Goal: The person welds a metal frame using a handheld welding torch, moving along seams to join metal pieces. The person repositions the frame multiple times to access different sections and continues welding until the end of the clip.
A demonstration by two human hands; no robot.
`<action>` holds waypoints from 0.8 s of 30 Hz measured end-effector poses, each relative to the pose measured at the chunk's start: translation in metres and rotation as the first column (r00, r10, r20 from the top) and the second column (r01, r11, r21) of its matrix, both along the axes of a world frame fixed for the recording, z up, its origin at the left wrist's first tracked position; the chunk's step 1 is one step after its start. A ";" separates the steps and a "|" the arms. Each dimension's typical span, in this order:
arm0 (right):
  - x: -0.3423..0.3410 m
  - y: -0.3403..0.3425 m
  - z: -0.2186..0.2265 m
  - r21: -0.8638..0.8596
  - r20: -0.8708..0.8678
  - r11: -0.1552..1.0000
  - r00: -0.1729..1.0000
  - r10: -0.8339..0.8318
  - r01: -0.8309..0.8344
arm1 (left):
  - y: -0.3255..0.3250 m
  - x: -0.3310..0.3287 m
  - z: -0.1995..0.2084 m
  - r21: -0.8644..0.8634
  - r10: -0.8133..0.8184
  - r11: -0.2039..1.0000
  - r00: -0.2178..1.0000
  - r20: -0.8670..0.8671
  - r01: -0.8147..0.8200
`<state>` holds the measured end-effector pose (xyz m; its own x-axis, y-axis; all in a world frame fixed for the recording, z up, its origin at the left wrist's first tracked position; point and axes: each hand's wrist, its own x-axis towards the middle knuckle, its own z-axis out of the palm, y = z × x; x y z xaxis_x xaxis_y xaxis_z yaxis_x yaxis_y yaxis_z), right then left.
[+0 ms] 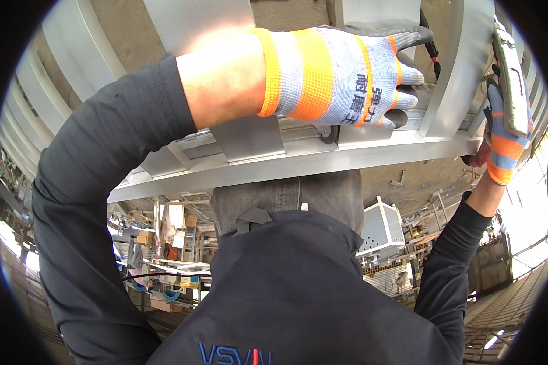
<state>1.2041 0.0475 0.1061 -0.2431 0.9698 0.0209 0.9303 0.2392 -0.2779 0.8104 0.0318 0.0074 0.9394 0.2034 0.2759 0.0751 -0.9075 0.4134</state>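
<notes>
My left hand (pixel 359 76), in a blue-grey and orange glove with dark fingertips, lies back-up across a flat slat of the silver metal frame (pixel 310 159). Its fingers point right and are spread, with nothing seen in them. At the far right my raised right hand (pixel 506 131), in a matching glove, grips a long, pale grey bar-shaped tool (pixel 510 79) with a slot along its face. The tool stands nearly upright beside the frame's right end and covers part of the fingers. Its exact kind I cannot make out.
A dark cable (pixel 433 50) with a red band hangs behind the slats. Below the frame's near rail stands a white perforated metal box (pixel 383 226). Cluttered racks with cartons (pixel 145 237) are at lower left. A dark reddish object (pixel 480 156) sits by the right rail end.
</notes>
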 end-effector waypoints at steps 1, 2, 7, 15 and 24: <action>0.001 0.000 0.000 -0.011 -0.001 1.000 1.000 -0.021 0.021 | 0.002 -0.001 0.002 0.069 -0.029 0.997 0.999 -0.022 0.031; 0.003 0.001 0.001 -0.037 0.013 0.998 0.999 -0.051 0.051 | 0.003 -0.003 0.003 0.072 -0.070 0.995 0.996 -0.058 0.074; 0.009 0.001 0.001 -0.131 -0.035 0.983 0.991 -0.132 0.126 | -0.004 -0.010 0.004 -0.110 0.031 0.993 0.999 -0.028 -0.034; 0.010 0.002 -0.002 -0.091 -0.050 0.993 0.996 -0.081 0.076 | 0.006 0.002 0.029 0.002 -0.096 0.995 0.945 -0.312 0.102; -0.001 0.003 0.006 -0.117 -0.069 0.991 0.995 -0.078 0.070 | 0.028 0.017 0.056 -0.020 -0.308 0.932 0.764 -0.567 0.361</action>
